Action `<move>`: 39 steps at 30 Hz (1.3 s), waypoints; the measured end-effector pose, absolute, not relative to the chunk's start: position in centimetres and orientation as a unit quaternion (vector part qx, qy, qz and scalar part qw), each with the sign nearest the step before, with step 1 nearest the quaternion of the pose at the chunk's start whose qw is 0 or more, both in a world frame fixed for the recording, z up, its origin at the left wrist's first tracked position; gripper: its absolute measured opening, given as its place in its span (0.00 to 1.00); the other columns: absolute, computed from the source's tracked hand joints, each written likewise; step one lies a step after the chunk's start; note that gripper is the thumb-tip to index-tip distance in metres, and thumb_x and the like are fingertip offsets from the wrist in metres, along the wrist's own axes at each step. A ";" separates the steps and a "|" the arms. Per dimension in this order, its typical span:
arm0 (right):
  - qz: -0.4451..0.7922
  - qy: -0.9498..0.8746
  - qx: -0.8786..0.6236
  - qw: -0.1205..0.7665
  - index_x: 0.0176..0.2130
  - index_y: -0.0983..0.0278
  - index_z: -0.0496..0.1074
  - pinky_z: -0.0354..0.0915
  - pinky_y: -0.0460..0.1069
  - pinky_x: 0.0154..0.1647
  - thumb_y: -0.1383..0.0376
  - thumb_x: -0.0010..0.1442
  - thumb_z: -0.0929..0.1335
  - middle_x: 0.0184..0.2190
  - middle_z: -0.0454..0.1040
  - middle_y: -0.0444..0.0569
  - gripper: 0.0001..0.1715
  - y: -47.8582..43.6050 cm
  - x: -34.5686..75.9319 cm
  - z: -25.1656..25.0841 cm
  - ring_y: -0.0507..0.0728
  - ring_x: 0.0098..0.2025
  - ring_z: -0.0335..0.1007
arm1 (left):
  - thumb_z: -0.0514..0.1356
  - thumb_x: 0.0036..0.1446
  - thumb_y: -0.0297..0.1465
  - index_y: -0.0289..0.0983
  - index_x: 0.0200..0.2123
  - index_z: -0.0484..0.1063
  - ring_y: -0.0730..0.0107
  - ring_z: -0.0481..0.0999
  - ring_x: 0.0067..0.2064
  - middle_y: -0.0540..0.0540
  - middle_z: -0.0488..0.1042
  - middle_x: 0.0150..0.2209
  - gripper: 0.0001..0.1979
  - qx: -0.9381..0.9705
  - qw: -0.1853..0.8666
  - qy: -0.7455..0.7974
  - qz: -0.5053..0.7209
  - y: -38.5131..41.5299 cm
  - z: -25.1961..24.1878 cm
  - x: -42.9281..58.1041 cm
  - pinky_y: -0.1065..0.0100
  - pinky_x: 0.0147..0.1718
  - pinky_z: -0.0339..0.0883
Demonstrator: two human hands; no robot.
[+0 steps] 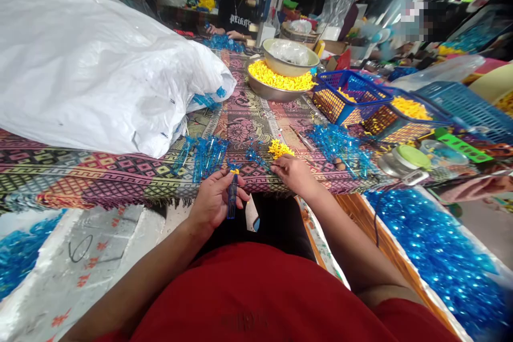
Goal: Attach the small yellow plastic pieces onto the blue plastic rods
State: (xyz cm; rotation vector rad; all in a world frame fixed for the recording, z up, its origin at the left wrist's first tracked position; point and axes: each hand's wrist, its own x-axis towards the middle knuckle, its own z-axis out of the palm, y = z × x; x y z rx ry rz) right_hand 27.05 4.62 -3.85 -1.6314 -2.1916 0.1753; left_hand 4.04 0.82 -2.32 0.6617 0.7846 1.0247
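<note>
My left hand point(214, 200) grips an upright translucent blue plastic strip point(232, 197) with a small yellow piece at its top. My right hand point(292, 173) rests at the edge of the patterned cloth point(248, 128), its fingertips beside a thin blue plastic runner point(256, 157). A small heap of yellow plastic pieces point(280, 148) lies just beyond those fingers. Bundles of blue plastic strips point(208, 157) lie ahead of my left hand, and a tangle of blue runners point(336, 144) lies to the right.
A large white sack point(100, 64) bulks on the left. A steel basin of yellow pieces point(272, 79) and a blue basket point(348, 96) stand ahead. A white-edged tray of blue pieces point(436, 256) sits low right. A co-worker point(236, 13) sits at the far end.
</note>
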 end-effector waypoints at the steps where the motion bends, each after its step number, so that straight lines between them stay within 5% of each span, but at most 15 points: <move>1: 0.029 -0.792 -0.583 0.178 0.39 0.66 0.76 0.65 0.50 0.40 0.63 0.61 0.65 0.36 0.76 0.55 0.12 4.6 26.8 -3.7 0.57 0.37 0.71 | 0.60 0.53 0.30 0.33 0.33 0.63 0.70 0.74 0.19 0.47 0.73 0.28 0.08 0.301 0.748 0.356 0.471 0.8 -2.4 4.0 0.73 0.14 0.64; 6: -0.049 -0.811 -0.573 0.106 0.45 0.66 0.74 0.65 0.50 0.43 0.64 0.61 0.65 0.39 0.75 0.57 0.14 4.9 25.0 -4.1 0.59 0.42 0.70 | 0.60 0.54 0.29 0.32 0.35 0.65 0.67 0.77 0.23 0.47 0.72 0.31 0.07 0.300 0.756 0.339 0.472 0.7 -2.8 3.6 0.71 0.16 0.69; 13: -0.039 -0.750 -0.623 0.218 0.46 0.68 0.74 0.65 0.50 0.46 0.63 0.62 0.63 0.42 0.77 0.57 0.17 4.7 29.0 -3.3 0.59 0.42 0.72 | 0.59 0.55 0.26 0.31 0.36 0.66 0.64 0.79 0.27 0.45 0.74 0.32 0.06 0.290 0.774 0.323 0.461 1.0 -2.8 2.9 0.64 0.25 0.75; 21: -0.113 -0.613 -0.780 -0.059 0.39 0.68 0.75 0.64 0.51 0.38 0.61 0.62 0.61 0.38 0.77 0.60 0.17 3.4 34.9 -3.1 0.63 0.41 0.74 | 0.61 0.52 0.24 0.32 0.37 0.66 0.60 0.80 0.29 0.45 0.76 0.32 0.08 0.262 0.791 0.315 0.454 1.1 -3.0 3.8 0.60 0.29 0.77; 27: -0.105 -0.646 -0.755 -0.030 0.39 0.70 0.74 0.64 0.52 0.40 0.65 0.62 0.60 0.39 0.76 0.63 0.16 5.1 34.9 -3.5 0.64 0.43 0.73 | 0.62 0.50 0.24 0.33 0.38 0.66 0.58 0.81 0.30 0.45 0.76 0.32 0.12 0.263 0.788 0.324 0.453 0.7 -2.4 4.3 0.58 0.31 0.77; 31: -0.035 -0.649 -0.741 0.170 0.43 0.71 0.74 0.65 0.54 0.42 0.66 0.59 0.63 0.41 0.75 0.63 0.15 5.1 33.9 -3.5 0.63 0.43 0.71 | 0.64 0.46 0.22 0.34 0.39 0.65 0.60 0.80 0.29 0.47 0.76 0.31 0.16 0.269 0.772 0.331 0.472 0.6 -2.1 4.5 0.60 0.30 0.76; 34: 0.217 -0.623 -0.627 0.413 0.45 0.65 0.74 0.66 0.49 0.31 0.58 0.53 0.70 0.37 0.76 0.52 0.20 3.2 30.3 -3.4 0.55 0.32 0.69 | 0.66 0.44 0.24 0.34 0.39 0.66 0.62 0.80 0.29 0.48 0.75 0.30 0.17 0.284 0.760 0.328 0.484 0.6 -2.0 5.1 0.61 0.31 0.76; 36: 0.407 -0.568 -0.527 0.484 0.44 0.63 0.74 0.60 0.45 0.20 0.55 0.50 0.72 0.32 0.74 0.47 0.23 1.6 27.1 -3.3 0.49 0.22 0.61 | 0.66 0.44 0.26 0.33 0.40 0.68 0.64 0.80 0.29 0.48 0.76 0.31 0.17 0.304 0.752 0.327 0.484 0.6 -2.0 5.6 0.62 0.31 0.76; 39: 0.541 -0.510 -0.425 0.516 0.41 0.64 0.75 0.54 0.43 0.18 0.57 0.48 0.74 0.28 0.71 0.44 0.20 0.1 23.5 -3.2 0.46 0.21 0.56 | 0.66 0.46 0.27 0.33 0.40 0.71 0.69 0.78 0.27 0.46 0.77 0.33 0.16 0.342 0.735 0.338 0.478 0.4 -1.9 6.1 0.65 0.29 0.75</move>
